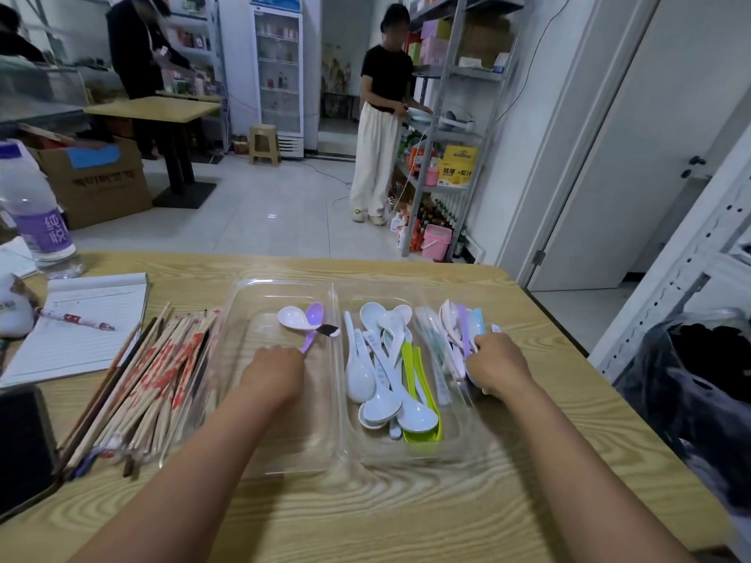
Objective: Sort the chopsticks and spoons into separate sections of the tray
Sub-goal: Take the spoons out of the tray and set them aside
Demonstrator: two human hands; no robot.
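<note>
While its curled fingers hide most of the grip, the left hand (273, 369) holds the handle of a purple spoon (312, 323), whose bowl points away from the person and lies against a white spoon (293, 318) with a dark end. Both spoons sit in the left section of the clear tray (284, 284), toward its far wall, and the hand rests over that section's floor.

The right hand (498, 361) is curled round a bunch of spoons (459, 331), white, purple and pale blue, standing on edge at the tray's right side; whether they lie inside the rim or just beyond it cannot be told through the clear plastic. How tightly the fingers close is hidden by the back of the hand.

Between the two hands, in the tray's right section, lies a heap of white spoons (380, 375) with a lime-green utensil (420, 396) among them, handles and bowls crossing.

Left of the tray, touching its left wall, a loose pile of chopsticks (156, 371) lies on the wooden table (386, 518), many in red-printed paper sleeves, a few dark ones at the pile's left edge. Farther left of the tray are a lined notepad (87, 327) with a pen (75, 319) on it, a dark flat device (22, 444), and a plastic water bottle (30, 209) with a purple label. Right of the tray, past the table edge, hangs a black bag (699, 384).
</note>
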